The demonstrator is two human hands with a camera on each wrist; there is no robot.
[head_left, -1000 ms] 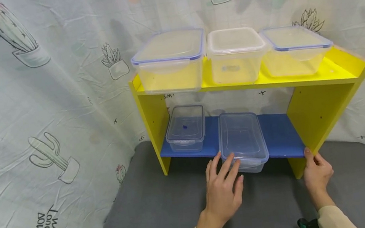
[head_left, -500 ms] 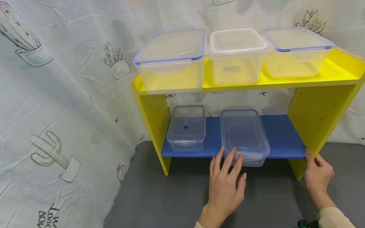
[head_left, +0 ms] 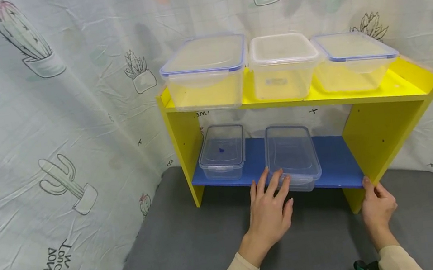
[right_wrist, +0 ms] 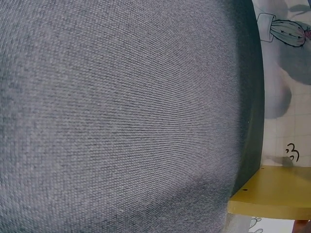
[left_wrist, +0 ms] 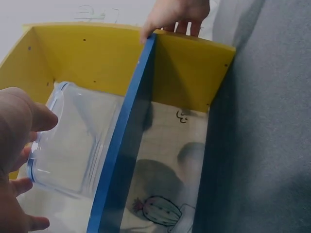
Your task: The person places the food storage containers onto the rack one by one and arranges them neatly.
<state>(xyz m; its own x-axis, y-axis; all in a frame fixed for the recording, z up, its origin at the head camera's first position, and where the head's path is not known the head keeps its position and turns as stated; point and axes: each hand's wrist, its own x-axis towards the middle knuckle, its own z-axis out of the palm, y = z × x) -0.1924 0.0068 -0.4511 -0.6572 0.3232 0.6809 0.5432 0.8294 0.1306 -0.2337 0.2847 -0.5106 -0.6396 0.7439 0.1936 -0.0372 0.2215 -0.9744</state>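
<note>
A clear lidded food container (head_left: 290, 152) rests on the blue lower board (head_left: 332, 156) of a yellow and blue shelf unit, its near end jutting past the front edge. My left hand (head_left: 269, 212) touches that near end with fingers spread and fairly straight. The left wrist view has the left hand's thumb and fingertips (left_wrist: 46, 117) at the container's lid edge (left_wrist: 60, 97). Farther right, my right hand (head_left: 378, 209) grips the front edge of the yellow side panel (head_left: 385, 135), thumb by the blue board's corner. The right wrist view catches mostly grey cloth.
Another clear container (head_left: 222, 152) stands left on the blue board. Along the yellow top board (head_left: 398, 83) sit a large container (head_left: 205, 77), a white-lidded one (head_left: 283, 67) and a blue-rimmed one (head_left: 355, 62). Grey cloth (head_left: 199, 251) covers the table; a cactus-print curtain (head_left: 85, 102) hangs behind.
The middle container has slid back and slightly right on the blue board, so less of it overhangs. My left hand has followed it forward. My right hand keeps its grip on the panel.
</note>
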